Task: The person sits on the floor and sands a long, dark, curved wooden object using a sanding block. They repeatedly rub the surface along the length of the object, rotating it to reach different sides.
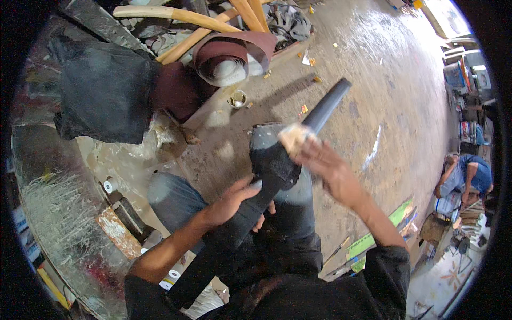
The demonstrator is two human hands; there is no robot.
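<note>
A long dark bar-shaped piece (328, 105) lies slantwise across my lap, its grey, tapered end pointing far right. I cannot make out what it is. Around its near part my left hand (234, 201) is closed, thumb on top and fingertips showing underneath. My right hand (333, 173), smeared by motion, presses a crumpled cream-coloured wad (296, 137) against the bar's upper part. Whether the wad is cloth or paper cannot be told. Below the bar are my knees in worn jeans (173, 194) and a black covering on the right thigh.
A roll of brown sandpaper (221, 56) and curved wooden pieces (176, 16) lie at the far left, beside a dark cloth (104, 88). A small open tin (237, 98) stands on the floor. Another person (466, 176) sits at the far right, near buckets.
</note>
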